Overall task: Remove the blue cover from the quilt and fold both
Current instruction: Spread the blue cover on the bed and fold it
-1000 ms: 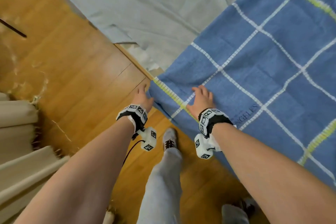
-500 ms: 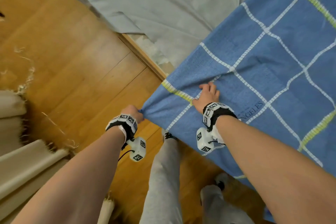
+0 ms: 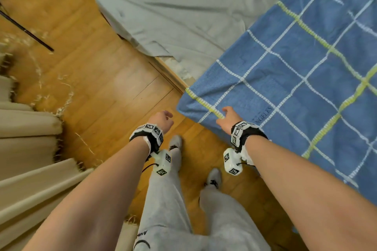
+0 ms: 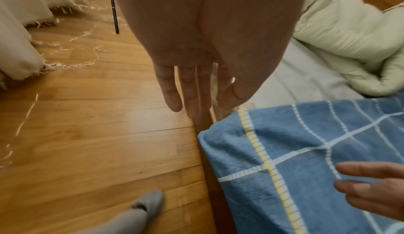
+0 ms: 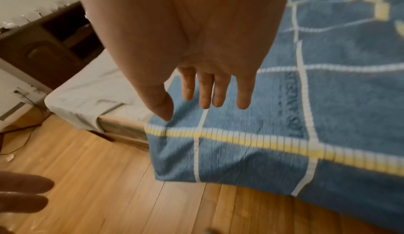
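Note:
The blue cover [image 3: 295, 91] with white and yellow check lines lies spread on the bed, its corner hanging over the bed's edge. My left hand [image 3: 163, 118] hovers over the floor just left of that corner, fingers straight and empty in the left wrist view [image 4: 196, 90]. My right hand [image 3: 228, 117] is at the cover's edge by the yellow stripe, fingers straight and gripping nothing [image 5: 210, 96]; the thumb tip is near or on the cloth. A pale green quilt [image 4: 338, 47] lies bunched on the bed beyond the cover [image 4: 306, 160].
A grey sheet [image 3: 173, 12] covers the mattress, with the wooden bed frame [image 3: 169, 75] below it. Beige curtains [image 3: 26, 128] with frayed hems hang at the left over the wooden floor [image 3: 102, 77]. A thin black rod [image 3: 26, 30] slants at far left. My legs [image 3: 169, 199] stand beside the bed.
My left hand has let go of the cover's corner and drawn back over the floor. My right hand has released its hold and opened. The corner now hangs over the bed edge.

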